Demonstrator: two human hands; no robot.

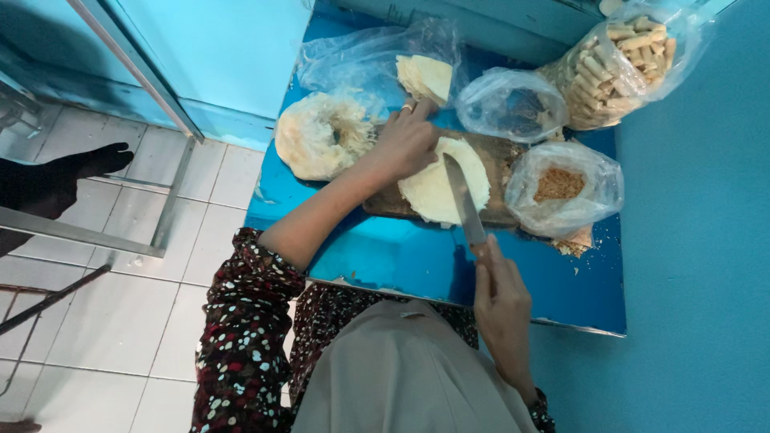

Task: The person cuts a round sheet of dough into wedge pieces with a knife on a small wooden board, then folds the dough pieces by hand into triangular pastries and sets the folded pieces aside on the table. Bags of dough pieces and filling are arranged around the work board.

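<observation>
1. Left hand (407, 143) lies flat on the wrappers (437, 192), fingers pressed together, pinning the pale round stack at its far-left side.
2. Right hand (501, 301) is wrapped tight round the knife (464, 200) handle near the table's front edge; the blade runs away from the person, resting across the stack.
3. The wrappers sit on a wooden board (497, 156) in the middle of the blue table (401, 256).
4. At the left edge, a frilly pale ring (321, 136) lies in clear plastic, just beside the left hand.
5. Behind it, toward the far-left corner, a clear bag (377, 56) holds more folded wrappers (425, 78).
6. At the board's far-right side sits a crumpled, nearly empty bag (509, 104).
7. Far-right corner: a bag of rolls (622, 64), tan and packed close.
8. Right edge, touching the board: a bag of brown crumbs (561, 188), with a few pale scraps (576, 243) spilled beside it.
9. On the tiled floor (120, 313) to the left, another person's dark foot (96, 159) shows, well apart from the table.
</observation>
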